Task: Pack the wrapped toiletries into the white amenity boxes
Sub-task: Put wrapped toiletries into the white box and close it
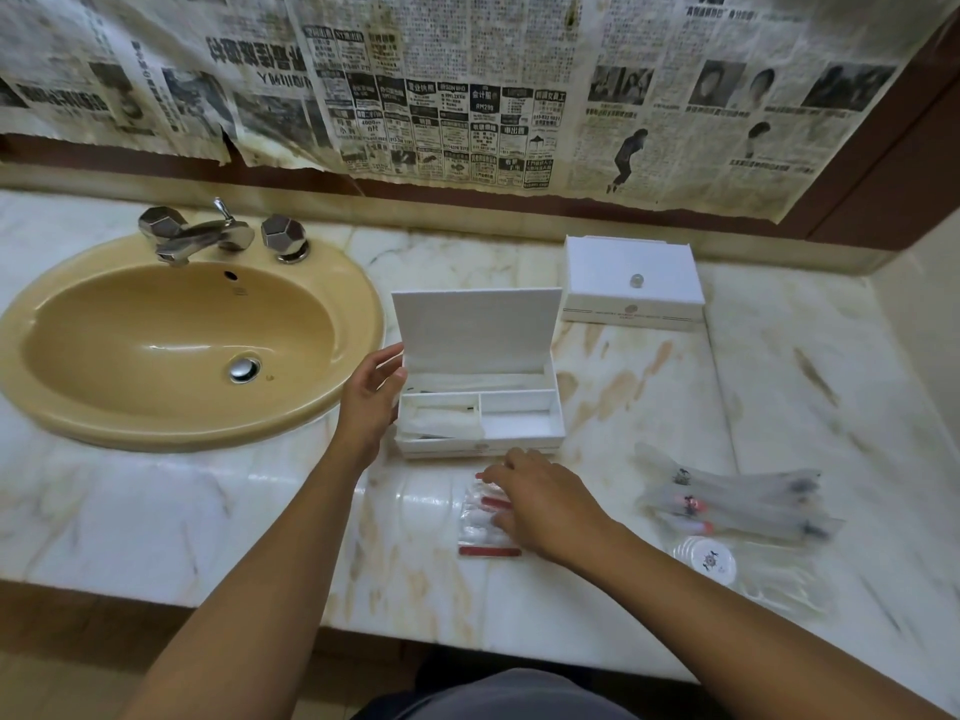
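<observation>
At a marble table (623, 387) beside a yellow sink (171, 345), a person's left hand (371, 394), fingers relaxed and slightly spread, touches the left wall of an open white amenity box (480, 402) near the table's middle. The right hand (545, 504) rests with loosely curled fingers on red-striped wrapped packets (480, 530) at the front edge. A closed box (631, 285) sits by the back edge; wrapped toiletries (737, 504) lie toward the right.
</observation>
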Tool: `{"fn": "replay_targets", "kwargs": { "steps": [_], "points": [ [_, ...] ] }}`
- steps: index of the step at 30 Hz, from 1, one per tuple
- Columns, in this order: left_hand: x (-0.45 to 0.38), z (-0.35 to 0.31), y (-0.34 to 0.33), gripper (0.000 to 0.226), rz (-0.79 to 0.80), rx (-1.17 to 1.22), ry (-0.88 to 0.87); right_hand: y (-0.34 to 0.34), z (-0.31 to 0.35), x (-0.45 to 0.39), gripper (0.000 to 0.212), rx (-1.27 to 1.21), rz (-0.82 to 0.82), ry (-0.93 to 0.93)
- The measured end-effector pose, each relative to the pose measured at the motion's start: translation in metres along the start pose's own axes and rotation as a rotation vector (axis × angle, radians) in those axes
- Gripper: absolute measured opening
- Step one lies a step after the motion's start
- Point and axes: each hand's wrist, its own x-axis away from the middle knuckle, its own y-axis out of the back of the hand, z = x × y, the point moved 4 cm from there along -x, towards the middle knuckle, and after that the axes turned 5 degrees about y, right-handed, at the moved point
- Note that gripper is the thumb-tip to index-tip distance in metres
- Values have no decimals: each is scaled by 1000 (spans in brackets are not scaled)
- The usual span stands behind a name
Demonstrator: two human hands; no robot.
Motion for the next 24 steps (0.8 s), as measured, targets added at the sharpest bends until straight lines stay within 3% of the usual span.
{"fn": "replay_targets", "kwargs": {
  "steps": [24],
  "points": [
    [2, -1, 0, 25, 15, -1, -10, 8, 8, -8, 18, -18, -21, -63]
  ]
}}
